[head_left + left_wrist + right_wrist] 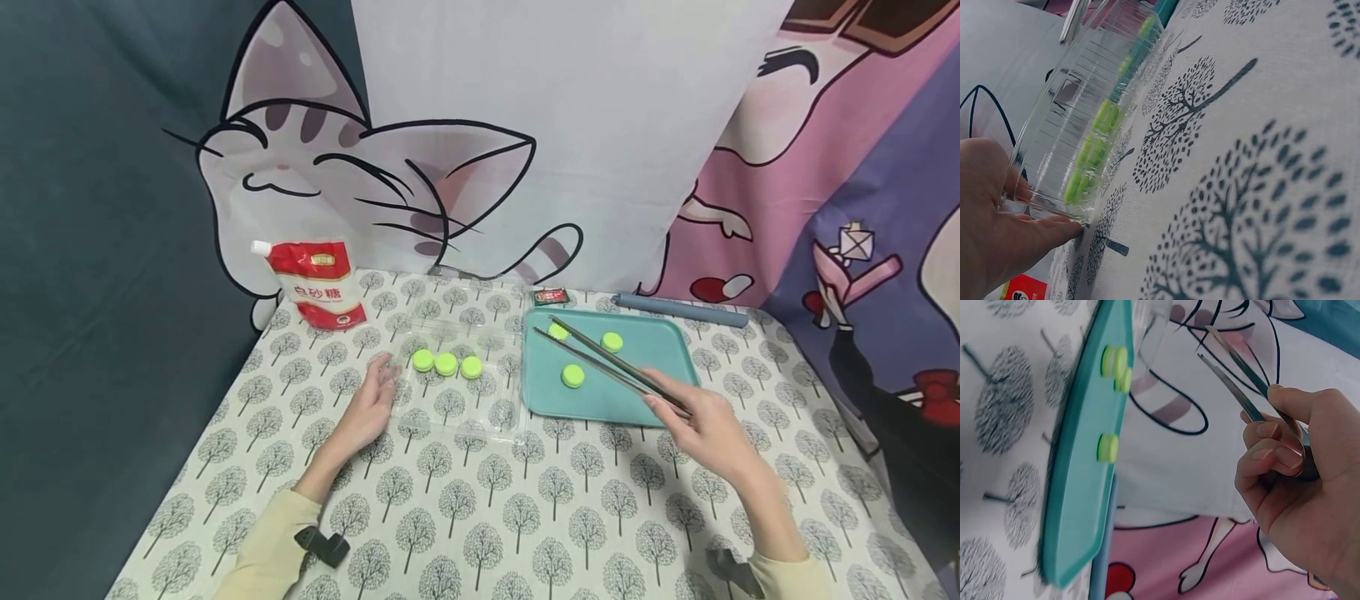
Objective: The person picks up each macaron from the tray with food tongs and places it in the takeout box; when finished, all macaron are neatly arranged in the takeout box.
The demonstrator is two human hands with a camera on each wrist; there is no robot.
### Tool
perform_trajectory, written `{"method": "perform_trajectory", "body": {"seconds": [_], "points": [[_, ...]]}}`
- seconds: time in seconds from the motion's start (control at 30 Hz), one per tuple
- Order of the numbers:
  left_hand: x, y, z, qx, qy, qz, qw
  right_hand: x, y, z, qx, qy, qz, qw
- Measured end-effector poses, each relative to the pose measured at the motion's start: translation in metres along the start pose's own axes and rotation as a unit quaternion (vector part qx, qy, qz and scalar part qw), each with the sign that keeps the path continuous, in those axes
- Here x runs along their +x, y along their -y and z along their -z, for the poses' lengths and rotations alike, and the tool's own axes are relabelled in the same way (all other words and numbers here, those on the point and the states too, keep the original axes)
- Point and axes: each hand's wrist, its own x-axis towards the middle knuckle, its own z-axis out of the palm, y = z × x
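Observation:
My right hand (708, 425) holds long metal tongs (1235, 381) between thumb and fingers. Their tips stand apart with nothing between them, raised above the teal tray (536, 392). On that tray lie three round green macarons (573, 376); from the head, the tips overlap the far left one. At the left, my left hand (371, 404) grips the side of a clear plastic box (1041, 119), with fingertips partly seen through its wall. A row of three more green macarons (446, 364) sits inside this box, just left of the tray.
A red and white sugar pouch (318, 285) with a white cap stands at the back left. Behind the tray lie a small red and green packet (551, 297) and a blue-grey rod (678, 309). A printed curtain (600, 125) hangs along the table's back.

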Motion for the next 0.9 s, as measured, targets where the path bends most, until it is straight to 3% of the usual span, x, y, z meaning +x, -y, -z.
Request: {"method": "perform_trajectory", "body": {"seconds": [0.13,0.37,0.5,0.9], "points": [[0.000,-0.001,0.000,0.002,0.000,0.000,1.0000,-0.011,-0.006,0.005,-0.008,-0.011,0.003,0.9999],[0.001,0.000,0.000,0.001,-0.001,0.003,1.0000,-0.032,-0.013,0.015,-0.005,0.027,-0.050,0.9984],[0.001,0.000,0.000,0.002,-0.001,0.004,1.0000,-0.040,-0.018,0.018,-0.007,0.036,-0.052,0.9979],[0.000,0.000,0.000,-0.001,-0.003,0.007,1.0000,-0.056,-0.027,0.004,0.005,0.047,-0.072,0.9962]]}}
